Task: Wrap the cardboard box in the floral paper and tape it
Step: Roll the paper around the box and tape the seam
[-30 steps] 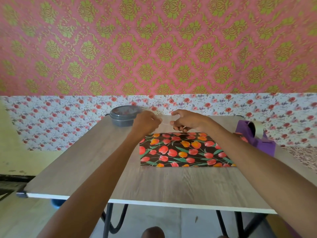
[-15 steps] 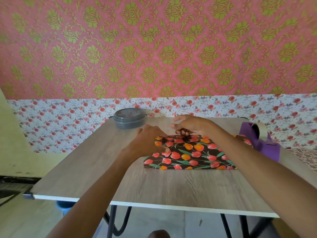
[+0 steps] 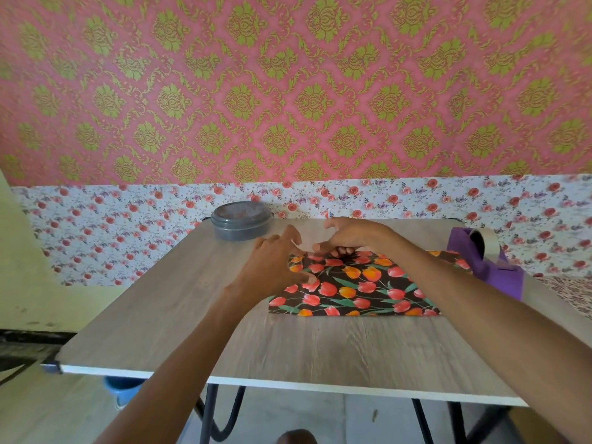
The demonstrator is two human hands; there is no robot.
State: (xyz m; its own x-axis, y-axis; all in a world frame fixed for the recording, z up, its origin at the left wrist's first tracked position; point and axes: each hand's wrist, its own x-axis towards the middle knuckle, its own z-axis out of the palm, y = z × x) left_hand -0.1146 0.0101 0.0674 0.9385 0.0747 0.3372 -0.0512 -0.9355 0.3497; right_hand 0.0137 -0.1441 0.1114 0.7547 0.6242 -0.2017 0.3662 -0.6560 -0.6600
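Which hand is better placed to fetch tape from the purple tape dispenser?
Probably the right hand: the purple tape dispenser stands beside that forearm, far from the left hand, which is spread over the tulip-printed paper and could steady it.

Single head-worn wide-angle view, close above the near edge of the table (image 3: 320, 354), facing forward and slightly down across it to the wall (image 3: 288, 91) filling the upper frame.
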